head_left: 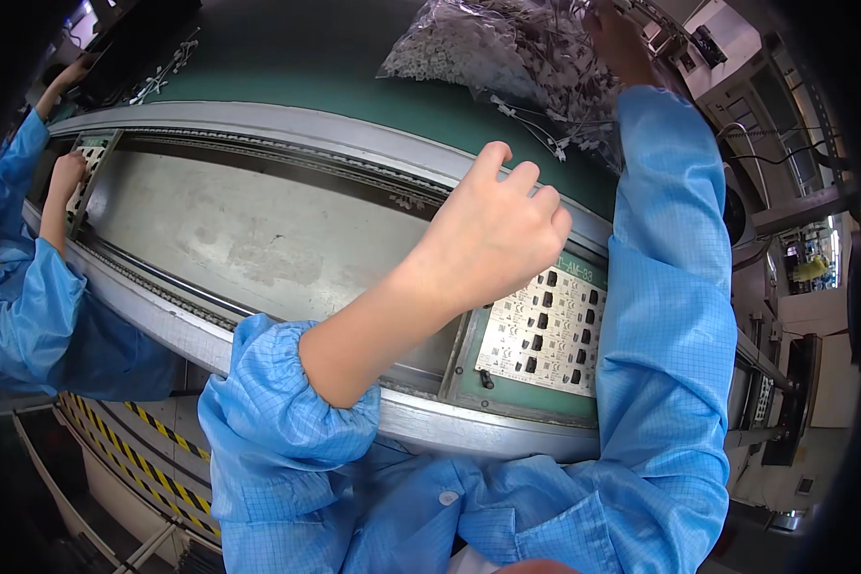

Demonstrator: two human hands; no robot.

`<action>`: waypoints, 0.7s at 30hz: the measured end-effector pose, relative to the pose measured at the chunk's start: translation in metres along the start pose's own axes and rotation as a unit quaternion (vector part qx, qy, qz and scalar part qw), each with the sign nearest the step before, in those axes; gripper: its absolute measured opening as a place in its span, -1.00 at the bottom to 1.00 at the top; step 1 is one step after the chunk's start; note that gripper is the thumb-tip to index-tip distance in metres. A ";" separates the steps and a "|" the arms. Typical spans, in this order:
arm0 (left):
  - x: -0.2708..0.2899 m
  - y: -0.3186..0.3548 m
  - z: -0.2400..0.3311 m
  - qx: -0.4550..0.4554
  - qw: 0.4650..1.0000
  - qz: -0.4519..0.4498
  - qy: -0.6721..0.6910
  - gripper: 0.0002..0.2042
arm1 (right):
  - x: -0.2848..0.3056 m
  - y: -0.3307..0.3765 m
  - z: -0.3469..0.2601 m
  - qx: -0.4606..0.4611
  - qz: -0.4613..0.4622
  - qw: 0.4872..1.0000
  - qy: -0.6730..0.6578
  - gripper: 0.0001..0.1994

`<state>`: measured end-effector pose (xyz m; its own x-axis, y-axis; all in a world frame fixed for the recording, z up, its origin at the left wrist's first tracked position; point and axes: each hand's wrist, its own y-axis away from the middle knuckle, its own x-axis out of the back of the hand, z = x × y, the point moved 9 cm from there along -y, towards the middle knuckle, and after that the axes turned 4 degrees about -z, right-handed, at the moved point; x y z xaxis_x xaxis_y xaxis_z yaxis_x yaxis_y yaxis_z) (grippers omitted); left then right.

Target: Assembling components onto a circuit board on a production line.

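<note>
At mid-frame the left hand (pixel 493 234) hovers with fingers curled loosely, holding nothing visible, just above a white circuit board (pixel 543 330) seated in a green carrier frame (pixel 507 397) on the conveyor rail (pixel 287 134). At the upper right, the right hand (pixel 617 38) reaches into a clear bag of small white parts (pixel 488 48); I cannot tell its grip. At far left, a co-worker's hand (pixel 67 172) touches another board (pixel 91 153).
</note>
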<state>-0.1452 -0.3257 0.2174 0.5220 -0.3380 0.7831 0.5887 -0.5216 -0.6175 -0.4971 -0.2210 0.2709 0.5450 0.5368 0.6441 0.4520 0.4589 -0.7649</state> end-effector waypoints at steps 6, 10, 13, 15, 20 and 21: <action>-0.004 0.005 -0.006 0.013 1.000 0.009 -0.005 -0.89 | 0.029 -0.049 -0.012 -0.007 -0.103 0.994 -0.017 -0.67; -0.008 -0.001 0.001 0.000 1.000 0.008 -0.002 -0.89 | 0.078 -0.062 -0.019 0.085 0.036 0.996 0.014 -0.66; -0.010 -0.001 0.005 -0.004 1.000 -0.002 -0.002 -0.90 | 0.090 -0.067 -0.026 0.157 0.048 0.983 0.080 -0.64; -0.007 -0.001 0.007 -0.009 1.000 -0.008 0.011 -0.93 | 0.103 -0.073 -0.032 0.159 0.028 0.979 0.122 -0.62; -0.013 0.005 0.009 -0.005 1.000 -0.023 0.004 -0.94 | 0.074 -0.021 -0.068 0.120 -0.177 0.967 0.137 -0.70; -0.012 0.005 0.012 -0.008 1.000 -0.020 0.008 -0.92 | 0.068 0.009 -0.096 0.231 -0.202 0.939 0.153 -0.65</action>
<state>-0.1411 -0.3151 0.2040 0.4876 -0.3290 0.8087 0.5990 -0.5479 -0.5840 -0.3885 -0.2480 0.3074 0.6048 0.0559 0.7944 0.3498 0.8775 -0.3280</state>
